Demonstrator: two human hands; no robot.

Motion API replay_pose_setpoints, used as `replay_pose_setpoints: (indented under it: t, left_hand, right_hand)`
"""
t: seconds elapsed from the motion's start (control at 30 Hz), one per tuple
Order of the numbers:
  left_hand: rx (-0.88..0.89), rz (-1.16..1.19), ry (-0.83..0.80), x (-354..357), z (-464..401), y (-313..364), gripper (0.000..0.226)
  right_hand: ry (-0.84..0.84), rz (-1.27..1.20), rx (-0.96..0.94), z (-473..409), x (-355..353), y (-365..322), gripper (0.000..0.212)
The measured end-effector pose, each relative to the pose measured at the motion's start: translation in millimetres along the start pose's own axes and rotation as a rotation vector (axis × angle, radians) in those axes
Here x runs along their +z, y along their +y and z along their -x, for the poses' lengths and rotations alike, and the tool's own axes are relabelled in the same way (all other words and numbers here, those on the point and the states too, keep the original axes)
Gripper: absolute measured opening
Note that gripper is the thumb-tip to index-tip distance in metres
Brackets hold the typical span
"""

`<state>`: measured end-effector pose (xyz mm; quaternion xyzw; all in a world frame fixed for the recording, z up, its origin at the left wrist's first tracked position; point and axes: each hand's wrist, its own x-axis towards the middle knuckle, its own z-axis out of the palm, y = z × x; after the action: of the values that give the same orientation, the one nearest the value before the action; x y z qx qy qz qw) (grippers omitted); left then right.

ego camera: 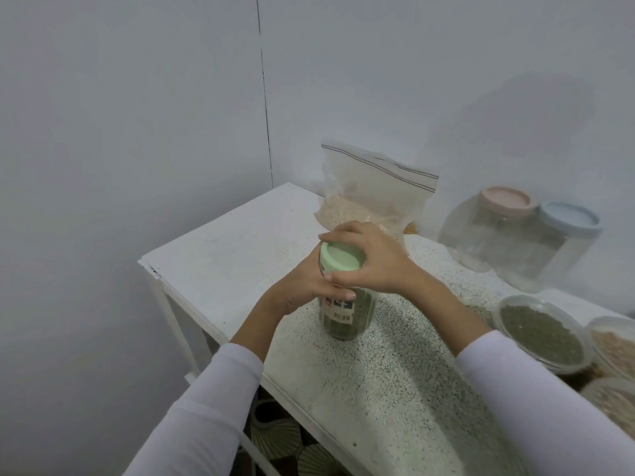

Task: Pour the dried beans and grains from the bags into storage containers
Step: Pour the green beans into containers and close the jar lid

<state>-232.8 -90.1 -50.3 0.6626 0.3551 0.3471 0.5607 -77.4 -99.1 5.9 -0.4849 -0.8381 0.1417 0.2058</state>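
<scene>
From my feed I see a corner of plain grey-white walls and a white speckled tabletop (pixel 395 372) on thin white legs. Near the middle of it stands a clear plastic jar (pixel 347 314) filled with small green beans, a barcode label on its side and a pale green round lid (pixel 342 257) on top. My left hand (pixel 302 286) wraps around the jar's upper body, fingers curled against the label. My right hand (pixel 369 259) curls over the pale green lid, fingers around its far rim and thumb on the near side. Behind the jar, against the wall, a clear zip-top plastic bag (pixel 371 190) holds pale grain at its bottom. To the right stand two clear empty jars, one with a pink lid (pixel 505 201), one with a blue lid (pixel 568 218), touching each other. At the right edge sits a round clear tub of green beans (pixel 539 333), with tubs of pale grain (pixel 615 341) just beside it.
</scene>
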Motion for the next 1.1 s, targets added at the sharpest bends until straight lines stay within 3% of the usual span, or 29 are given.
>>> replay_pose_setpoints:
  t: [0.1, 0.17, 0.33, 0.57, 0.83, 1.1]
  left_hand:
    - [0.032, -0.006, 0.057, 4.5, 1.4, -3.3, 0.091]
    - [0.044, -0.015, 0.072, 5.1, 1.7, -4.6, 0.092]
    - [0.041, -0.016, 0.046, 2.8, 1.4, -3.0, 0.094]
    - [0.071, 0.007, 0.079, 19.7, -15.0, -7.4, 0.098]
    - [0.047, 0.1, 0.014, 99.1, -81.0, 2.2, 0.102]
    - [0.027, 0.222, -0.093, 174.0, -129.7, 16.5, 0.095]
  right_hand:
    - [0.201, 0.115, 0.083, 2.0, 16.1, -6.2, 0.062]
    - [0.242, 0.157, 0.108, 1.5, 21.4, -10.3, 0.061]
    - [0.221, 0.218, 0.14, -1.0, 22.5, -14.5, 0.067]
    - [0.178, 0.274, 0.159, 2.4, 11.9, -2.8, 0.057]
    - [0.051, 0.299, 0.284, 40.9, -48.9, 65.7, 0.055]
    - [0.072, 0.315, 0.41, 81.7, -92.9, 128.8, 0.058]
